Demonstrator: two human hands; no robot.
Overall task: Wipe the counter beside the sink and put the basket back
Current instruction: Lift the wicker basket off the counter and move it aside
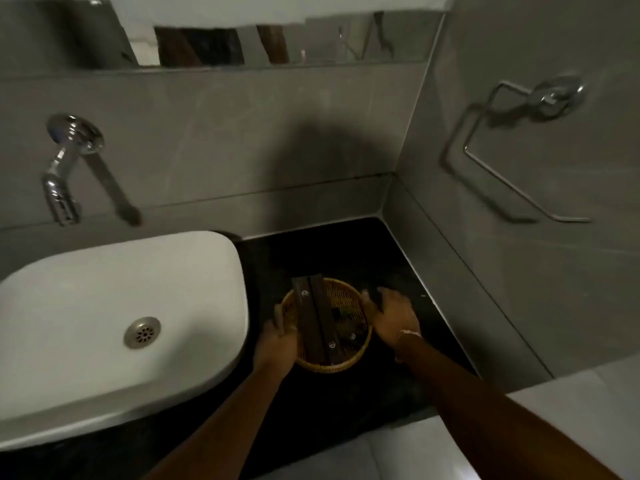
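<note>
While it sits on the counter (346, 247), both hands, left hand (277, 344) and right hand (391, 317), grip the basket (341, 364).

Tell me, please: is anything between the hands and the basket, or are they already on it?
Nothing visible stands between. The left hand grips the basket at its left rim, and the right hand rests against its right rim, on the dark counter beside the sink.

Basket (346, 367) contents dim — small items unreadable; sink (104, 306) cut off left.
</note>
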